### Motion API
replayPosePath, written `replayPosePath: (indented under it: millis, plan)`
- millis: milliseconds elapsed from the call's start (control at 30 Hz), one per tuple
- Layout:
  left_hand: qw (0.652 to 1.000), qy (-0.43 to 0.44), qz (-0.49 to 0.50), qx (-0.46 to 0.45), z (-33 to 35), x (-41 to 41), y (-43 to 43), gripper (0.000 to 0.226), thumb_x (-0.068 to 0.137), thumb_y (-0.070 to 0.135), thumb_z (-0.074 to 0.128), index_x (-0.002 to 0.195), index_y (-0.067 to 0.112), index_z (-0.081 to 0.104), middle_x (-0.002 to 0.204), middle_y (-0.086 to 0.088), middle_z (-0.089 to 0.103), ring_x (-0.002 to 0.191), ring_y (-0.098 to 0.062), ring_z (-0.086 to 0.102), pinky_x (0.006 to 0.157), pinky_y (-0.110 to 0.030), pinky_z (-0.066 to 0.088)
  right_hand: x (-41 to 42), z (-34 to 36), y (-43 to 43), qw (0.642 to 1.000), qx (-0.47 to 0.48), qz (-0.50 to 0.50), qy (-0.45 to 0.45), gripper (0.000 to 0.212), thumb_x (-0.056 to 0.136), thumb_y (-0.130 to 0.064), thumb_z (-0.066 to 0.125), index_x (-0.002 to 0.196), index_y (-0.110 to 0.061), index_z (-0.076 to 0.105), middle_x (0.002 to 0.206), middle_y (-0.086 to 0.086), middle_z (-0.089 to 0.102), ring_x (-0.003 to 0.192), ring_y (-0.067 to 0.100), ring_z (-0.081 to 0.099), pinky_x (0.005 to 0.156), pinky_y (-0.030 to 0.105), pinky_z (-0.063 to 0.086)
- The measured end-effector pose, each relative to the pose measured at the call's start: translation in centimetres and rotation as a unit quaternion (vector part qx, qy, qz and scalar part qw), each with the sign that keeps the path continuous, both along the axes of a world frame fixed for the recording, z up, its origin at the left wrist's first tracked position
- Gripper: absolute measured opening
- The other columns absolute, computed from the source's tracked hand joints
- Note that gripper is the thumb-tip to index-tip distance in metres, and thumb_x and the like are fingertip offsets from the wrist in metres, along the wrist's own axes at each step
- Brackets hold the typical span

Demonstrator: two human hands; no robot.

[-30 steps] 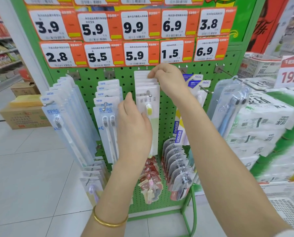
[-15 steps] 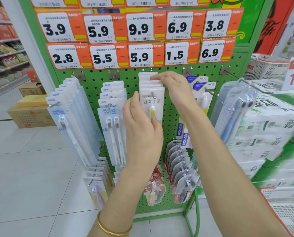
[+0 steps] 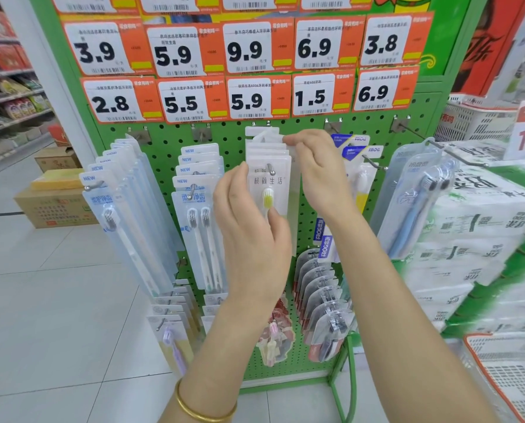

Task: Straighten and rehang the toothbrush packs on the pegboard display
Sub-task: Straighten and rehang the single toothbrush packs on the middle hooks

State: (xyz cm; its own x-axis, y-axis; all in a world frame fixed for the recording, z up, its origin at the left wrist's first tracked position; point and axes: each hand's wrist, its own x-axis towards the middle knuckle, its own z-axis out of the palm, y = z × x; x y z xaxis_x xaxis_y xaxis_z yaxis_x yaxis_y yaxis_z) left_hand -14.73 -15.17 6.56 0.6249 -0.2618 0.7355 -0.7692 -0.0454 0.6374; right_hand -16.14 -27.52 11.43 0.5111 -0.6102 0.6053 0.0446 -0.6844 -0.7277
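Though crowded, hands [image 3: 252, 236] [image 3: 316, 175] at pack [image 3: 270, 180] edges.

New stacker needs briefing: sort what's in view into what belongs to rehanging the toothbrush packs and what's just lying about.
Belongs to the job: toothbrush packs; their hook; pegboard; left grip, holding the front pack; right grip, pinching the rear packs' tops.

Just lying about: price tags; cardboard box; tissue packs; white basket.
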Motion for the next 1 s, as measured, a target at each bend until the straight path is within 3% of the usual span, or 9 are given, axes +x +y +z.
replayPosePath:
  millis: [167, 367, 567, 667, 800, 900, 1000]
  plan:
    - [0.999, -0.025, 0.006, -0.036, -0.3, -0.7, -0.1, 0.057, 0.078, -0.011, 0.052, 0.133, -0.003, 0.04, 0.133, -0.016, 0.038, 0.125, -0.026, 0.039, 0.104, -0.042, 0.037, -1.0, -1.1, 0.8, 0.999, -0.028, -0.031, 0.022, 0.033, 0.098, -0.001, 0.032, 0.118, 0.003, 0.059, 0.11, 0.002, 0.043, 0.104, 0.005, 0.038, 0.085, -0.005, 0.022]
    - [0.998, -0.04, -0.006, -0.053, -1.6, -1.8, -0.3, 0.049, 0.075, -0.011, 0.051, 0.123, -0.002, 0.047, 0.124, -0.015, 0.043, 0.118, -0.026, 0.042, 0.096, -0.046, 0.042, -3.2, -2.8, 1.8, 0.997, -0.047, -0.049, 0.047, 0.034, 0.096, 0.0, 0.035, 0.123, 0.005, 0.055, 0.111, 0.0, 0.039, 0.1, 0.002, 0.037, 0.083, -0.001, 0.025]
    - [0.998, -0.024, -0.028, -0.052, -3.2, -3.8, -0.8, 0.039, 0.077, -0.005, 0.051, 0.116, 0.002, 0.051, 0.115, -0.01, 0.046, 0.108, -0.028, 0.049, 0.091, -0.045, 0.044, -6.6, -4.7, 2.1, 0.997, -0.05, -0.054, 0.023, 0.035, 0.092, 0.004, 0.035, 0.118, 0.003, 0.059, 0.117, 0.008, 0.048, 0.092, -0.009, 0.04, 0.082, -0.004, 0.027]
    - [0.997, 0.03, -0.059, -0.037, -4.5, -5.0, -1.2, 0.034, 0.083, 0.008, 0.048, 0.117, 0.005, 0.049, 0.113, -0.001, 0.043, 0.105, -0.019, 0.048, 0.09, -0.034, 0.044, -8.9, -5.7, 2.1, 0.999, -0.027, -0.042, 0.009, 0.035, 0.09, 0.01, 0.037, 0.113, 0.001, 0.062, 0.114, 0.007, 0.05, 0.088, -0.017, 0.047, 0.084, -0.003, 0.029]
    - [0.975, 0.182, -0.125, 0.027, -6.8, -6.5, -1.7, 0.031, 0.092, 0.028, 0.05, 0.121, 0.018, 0.045, 0.114, 0.008, 0.045, 0.108, -0.006, 0.048, 0.09, -0.018, 0.039, -12.0, -7.8, 1.4, 0.999, 0.025, -0.042, 0.014, 0.036, 0.087, 0.011, 0.044, 0.107, -0.007, 0.067, 0.108, -0.003, 0.054, 0.098, 0.003, 0.053, 0.087, 0.009, 0.039]
    - [0.932, 0.283, -0.212, 0.078, -8.5, -7.6, -1.9, 0.019, 0.097, 0.03, 0.05, 0.114, 0.022, 0.046, 0.105, 0.017, 0.052, 0.094, 0.014, 0.052, 0.08, -0.006, 0.037, -13.7, -9.5, 1.1, 0.995, 0.094, -0.012, 0.011, 0.039, 0.084, 0.013, 0.048, 0.097, -0.018, 0.068, 0.104, -0.004, 0.058, 0.097, 0.013, 0.059, 0.085, 0.019, 0.046]
    - [0.914, 0.319, -0.225, 0.106, -10.3, -8.5, -1.6, 0.018, 0.096, 0.034, 0.051, 0.105, 0.019, 0.055, 0.095, 0.009, 0.057, 0.08, 0.008, 0.053, 0.07, -0.011, 0.04, -14.8, -11.2, 1.3, 0.987, 0.157, 0.028, 0.0, 0.04, 0.083, 0.014, 0.049, 0.092, -0.021, 0.068, 0.106, 0.006, 0.063, 0.095, 0.017, 0.062, 0.081, 0.02, 0.047]
